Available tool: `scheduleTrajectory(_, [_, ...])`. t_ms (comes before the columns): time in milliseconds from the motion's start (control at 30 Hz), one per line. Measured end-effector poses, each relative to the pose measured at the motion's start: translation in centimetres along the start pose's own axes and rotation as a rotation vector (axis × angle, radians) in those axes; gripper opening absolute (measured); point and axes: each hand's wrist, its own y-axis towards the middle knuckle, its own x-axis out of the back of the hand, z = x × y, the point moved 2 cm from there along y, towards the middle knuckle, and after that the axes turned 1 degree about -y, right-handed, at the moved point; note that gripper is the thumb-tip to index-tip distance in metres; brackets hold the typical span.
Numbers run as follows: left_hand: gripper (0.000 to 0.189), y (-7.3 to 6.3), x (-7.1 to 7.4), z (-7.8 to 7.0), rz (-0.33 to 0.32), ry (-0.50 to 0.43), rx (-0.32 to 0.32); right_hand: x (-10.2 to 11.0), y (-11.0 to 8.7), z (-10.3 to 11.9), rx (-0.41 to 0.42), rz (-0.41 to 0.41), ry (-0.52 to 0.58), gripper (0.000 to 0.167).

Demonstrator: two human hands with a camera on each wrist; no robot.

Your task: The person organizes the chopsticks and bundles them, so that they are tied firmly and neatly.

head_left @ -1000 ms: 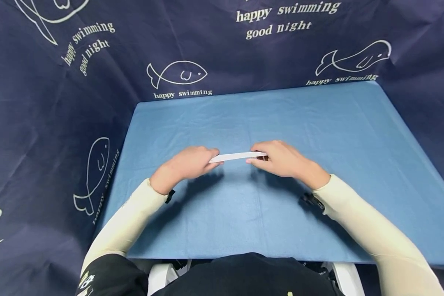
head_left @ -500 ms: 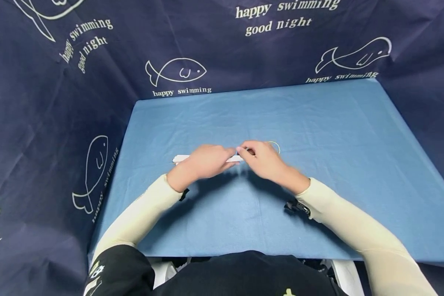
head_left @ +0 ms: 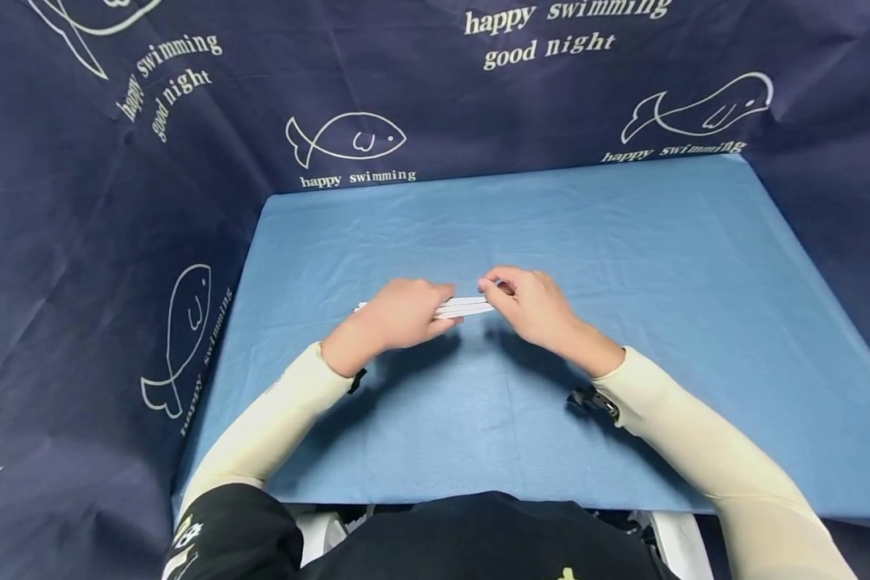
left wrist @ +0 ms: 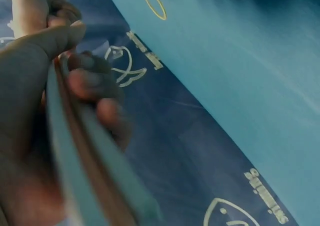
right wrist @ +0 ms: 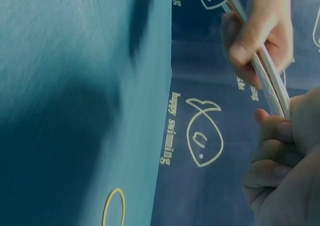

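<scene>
A long, narrow white folded bundle (head_left: 466, 308) with layered edges is held between my hands. In the left wrist view a brownish layer runs between its pale outer layers, and its exact kind cannot be told. My left hand (head_left: 406, 312) grips it around its middle, thumb on one side and fingers on the other. Its left end pokes out behind that hand. At its right end, my right hand (head_left: 532, 302) has finger and thumb curled in a pinch. The other right fingers look tucked in, as the right wrist view shows (right wrist: 280, 161).
A thin yellow loop (right wrist: 114, 208) lies on the blue tabletop (head_left: 660, 258); in the head view it is out of sight. Dark blue printed cloth (head_left: 478, 113) hangs behind and beside the table. My torso is at the front edge.
My left hand has slid right along the bundle, which now shows several layers. My right hand moved left to it, then slightly back right. The yellow loop briefly showed behind my right hand.
</scene>
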Motion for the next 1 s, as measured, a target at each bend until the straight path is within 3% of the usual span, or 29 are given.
scheduleTrajectory(133, [0.024,-0.5,-0.1,0.7,-0.006,0.015,0.032,0.2,0.0,-0.1,0.005,-0.036,-0.003,0.025])
scheduleTrajectory(367, [0.025,-0.5,-0.3,0.9,-0.1,0.061,0.012,0.4,0.3,0.9,0.02,-0.039,0.069,0.033])
scheduleTrajectory(500, [0.024,-0.7,-0.4,1.1,-0.086,0.062,0.031,1.0,0.3,0.6,0.056,-0.034,0.109,0.037])
scheduleTrajectory(600, [0.023,-1.2,-0.2,1.4,-0.08,0.07,0.051,1.9,0.4,-0.2,0.088,-0.059,0.09,0.044])
scheduleTrajectory(700, [0.024,-1.8,0.0,1.9,-0.092,0.09,0.076,3.1,0.5,-1.4,0.076,-0.093,0.001,0.05])
scheduleTrajectory(800, [0.026,-2.5,0.1,2.4,-0.101,0.094,0.089,3.9,0.6,-2.8,0.011,-0.022,-0.127,0.044])
scheduleTrajectory(1000, [0.029,-3.2,-0.1,2.6,-0.127,0.077,0.091,3.3,0.7,-5.7,-0.062,0.291,-0.356,0.015])
